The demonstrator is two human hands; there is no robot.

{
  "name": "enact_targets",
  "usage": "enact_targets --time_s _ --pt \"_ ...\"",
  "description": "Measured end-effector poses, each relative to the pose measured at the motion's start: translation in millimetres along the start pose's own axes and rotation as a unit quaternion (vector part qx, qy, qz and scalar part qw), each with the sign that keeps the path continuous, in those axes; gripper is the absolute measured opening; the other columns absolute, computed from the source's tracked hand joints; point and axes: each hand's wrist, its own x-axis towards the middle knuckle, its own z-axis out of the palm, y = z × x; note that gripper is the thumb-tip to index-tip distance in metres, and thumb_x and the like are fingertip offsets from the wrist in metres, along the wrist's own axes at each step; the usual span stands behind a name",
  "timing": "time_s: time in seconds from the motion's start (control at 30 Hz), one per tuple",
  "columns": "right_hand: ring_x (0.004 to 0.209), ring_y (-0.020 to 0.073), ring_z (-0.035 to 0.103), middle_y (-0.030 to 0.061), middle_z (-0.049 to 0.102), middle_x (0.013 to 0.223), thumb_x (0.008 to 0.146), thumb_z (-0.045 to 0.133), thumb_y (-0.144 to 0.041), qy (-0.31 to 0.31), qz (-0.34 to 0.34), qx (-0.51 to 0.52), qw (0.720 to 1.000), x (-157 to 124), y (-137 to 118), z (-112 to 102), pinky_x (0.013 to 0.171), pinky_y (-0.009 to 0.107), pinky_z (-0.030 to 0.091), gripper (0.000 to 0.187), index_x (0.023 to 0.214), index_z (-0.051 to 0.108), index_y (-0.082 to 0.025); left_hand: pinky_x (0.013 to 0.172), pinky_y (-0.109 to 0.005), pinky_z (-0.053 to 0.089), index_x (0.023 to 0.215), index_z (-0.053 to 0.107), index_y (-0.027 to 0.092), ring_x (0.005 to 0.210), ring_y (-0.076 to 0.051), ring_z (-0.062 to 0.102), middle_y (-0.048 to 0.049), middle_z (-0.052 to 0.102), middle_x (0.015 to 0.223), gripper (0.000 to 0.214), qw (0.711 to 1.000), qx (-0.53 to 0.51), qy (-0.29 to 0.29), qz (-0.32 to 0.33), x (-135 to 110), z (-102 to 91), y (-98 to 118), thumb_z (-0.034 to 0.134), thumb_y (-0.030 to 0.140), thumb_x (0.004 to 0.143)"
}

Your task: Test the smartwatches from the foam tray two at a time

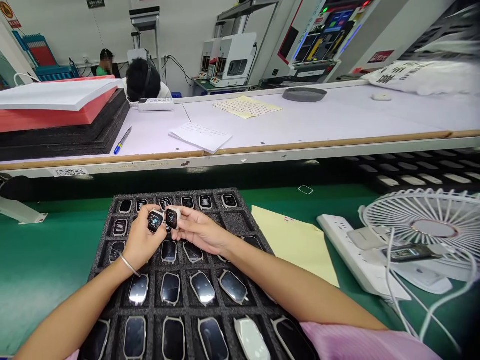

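My left hand (144, 237) is closed around a smartwatch case (155, 221) with a lit screen. Right beside it, my right hand (198, 230) pinches a second smartwatch case (172, 218), its screen lit too. The two cases are side by side, close together or touching. Both hands are above a black foam tray (154, 287) whose compartments hold several watch cases. Cases in the far rows show white text on their screens, such as this watch case (229, 200). Nearer ones have dark screens, and a pale one (252, 340) lies with a white face up.
A yellow sheet (296, 245) lies right of the tray, near a white power strip (360, 255) and a white fan (416, 227) with cables. Behind runs a raised shelf (262, 132) with papers, a pen (123, 140) and stacked foam (75, 135). A person (144, 80) sits beyond it.
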Motion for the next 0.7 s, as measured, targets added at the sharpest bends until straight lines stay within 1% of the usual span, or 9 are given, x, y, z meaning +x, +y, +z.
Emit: enact_targets --time_s 0.13,0.27,0.4,0.57,0.7 --pt "0.071 0.0118 0.067 -0.0016 0.066 0.083 0.072 0.084 -0.03 -0.007 0.007 -0.011 1.0 -2.4 -0.3 2.7 0.071 0.027 0.05 0.053 0.118 0.061 -0.019 0.07 -0.03 0.047 0.104 0.052 0.021 0.077 -0.018 0.06 -0.0018 0.063 0.089 0.03 1.0 0.009 -0.004 -0.004 -1.0 -0.8 2.9 0.056 0.025 0.075" --pt "0.071 0.0122 0.066 -0.0018 0.066 0.083 0.073 0.083 -0.031 -0.016 0.004 -0.029 0.999 -4.2 -1.2 5.2 0.069 0.027 0.049 0.053 0.119 0.06 -0.019 0.069 -0.029 0.046 0.102 0.052 0.021 0.073 -0.016 0.059 -0.0001 0.061 0.084 0.027 1.0 -0.01 -0.007 -0.008 -1.0 -0.8 3.7 0.055 0.026 0.075" --pt "0.071 0.012 0.066 -0.002 0.066 0.082 0.075 0.082 -0.032 -0.031 0.004 -0.032 0.999 -4.8 -0.9 5.6 0.068 0.026 0.049 0.052 0.12 0.059 -0.019 0.072 -0.03 0.046 0.105 0.052 0.021 0.076 -0.017 0.059 -0.0008 0.06 0.087 0.03 0.999 -0.035 -0.011 -0.01 -1.1 -1.0 3.5 0.055 0.026 0.076" --pt "0.071 0.0109 0.066 -0.0026 0.065 0.079 0.077 0.08 -0.032 -0.049 0.004 -0.035 0.998 -5.2 0.2 4.7 0.069 0.025 0.049 0.049 0.12 0.058 -0.019 0.074 -0.03 0.045 0.104 0.052 0.021 0.078 -0.017 0.057 -0.0009 0.06 0.088 0.028 0.999 -0.03 -0.024 -0.009 -1.8 -1.7 1.7 0.055 0.025 0.076" --pt "0.071 0.0114 0.066 -0.0022 0.066 0.078 0.076 0.081 -0.032 -0.047 0.005 -0.028 0.998 -4.9 0.2 4.2 0.069 0.025 0.048 0.05 0.118 0.058 -0.019 0.076 -0.031 0.046 0.107 0.052 0.021 0.082 -0.018 0.058 -0.001 0.06 0.089 0.029 0.999 -0.039 -0.025 0.004 -2.2 -1.0 -1.7 0.056 0.025 0.079"
